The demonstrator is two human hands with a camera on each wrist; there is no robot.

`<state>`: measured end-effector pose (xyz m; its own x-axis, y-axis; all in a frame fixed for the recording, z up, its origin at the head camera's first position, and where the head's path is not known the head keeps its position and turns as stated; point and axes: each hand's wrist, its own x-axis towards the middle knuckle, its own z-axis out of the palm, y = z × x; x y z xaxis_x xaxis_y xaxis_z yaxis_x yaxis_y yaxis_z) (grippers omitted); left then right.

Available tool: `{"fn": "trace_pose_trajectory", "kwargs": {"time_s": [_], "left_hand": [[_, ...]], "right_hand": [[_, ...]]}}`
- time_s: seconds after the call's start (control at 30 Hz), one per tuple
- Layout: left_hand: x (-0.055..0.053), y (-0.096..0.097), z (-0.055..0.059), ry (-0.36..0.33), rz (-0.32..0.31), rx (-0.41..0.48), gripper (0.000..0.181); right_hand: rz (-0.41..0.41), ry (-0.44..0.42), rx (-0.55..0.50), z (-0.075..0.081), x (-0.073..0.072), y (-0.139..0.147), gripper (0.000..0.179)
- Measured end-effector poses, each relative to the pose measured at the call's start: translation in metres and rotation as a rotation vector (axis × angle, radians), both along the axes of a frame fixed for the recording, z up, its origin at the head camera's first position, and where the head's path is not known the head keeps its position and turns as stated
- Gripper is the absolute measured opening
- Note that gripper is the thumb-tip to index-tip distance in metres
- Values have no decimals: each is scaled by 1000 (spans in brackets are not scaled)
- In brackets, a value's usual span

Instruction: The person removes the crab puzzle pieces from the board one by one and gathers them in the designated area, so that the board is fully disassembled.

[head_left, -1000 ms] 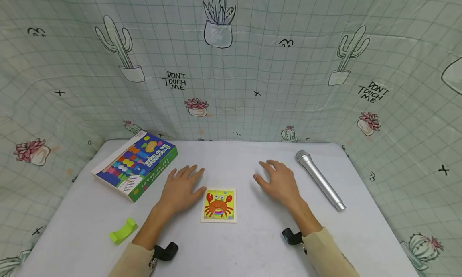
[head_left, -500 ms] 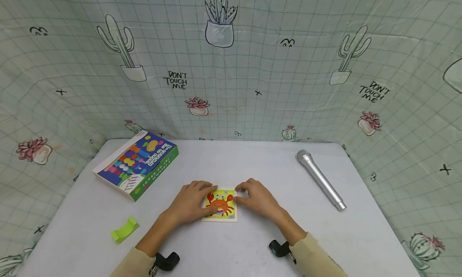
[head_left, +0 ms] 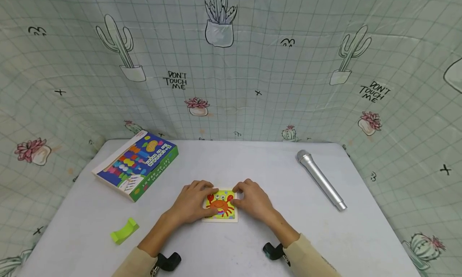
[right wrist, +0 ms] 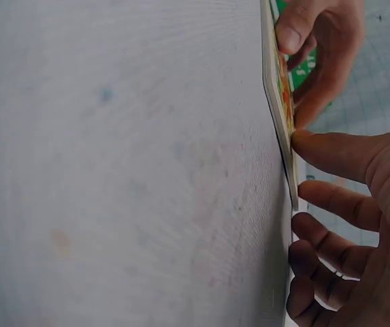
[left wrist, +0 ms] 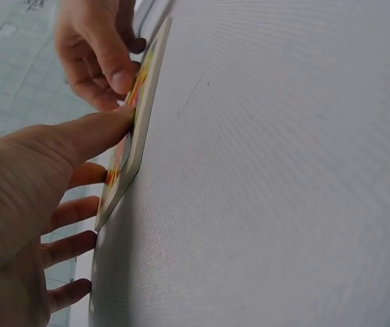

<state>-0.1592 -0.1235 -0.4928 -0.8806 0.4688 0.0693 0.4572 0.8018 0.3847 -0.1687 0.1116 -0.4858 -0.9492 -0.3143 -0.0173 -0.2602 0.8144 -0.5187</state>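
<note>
A small square crab puzzle [head_left: 223, 206] in a pale wooden frame lies flat on the white table. My left hand [head_left: 192, 202] spans its left side, thumb on the picture's lower part and forefinger at the upper edge. From the other side my right hand [head_left: 257, 201] grips the upper right, its thumb on the picture by the crab's claw and its forefinger at the corner. In the left wrist view, the puzzle's frame [left wrist: 147, 112] shows edge-on, close to the tabletop. The right wrist view has the right hand's other fingers [right wrist: 327, 248] loosely bent beyond the frame.
At the back left lies a blue and green toy box [head_left: 135, 164]. A lime-green curved block [head_left: 124, 231] is left of my left forearm, and a silver microphone [head_left: 321, 180] lies on the right. The table [head_left: 231, 253] meets a cactus-print cloth [head_left: 231, 76] behind.
Both hands have come inward and down from beside the puzzle onto its sides. Over the last half second the right hand shifted slightly left; the puzzle has stayed in place.
</note>
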Motion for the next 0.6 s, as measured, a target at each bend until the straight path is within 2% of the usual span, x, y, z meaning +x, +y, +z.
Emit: {"fn": "trace_pose_trajectory", "kwargs": {"time_s": [0.6], "left_hand": [[2,1,3,-5,1,14,63]], "right_hand": [[-37,-26,0,2,1,-9,34]]}}
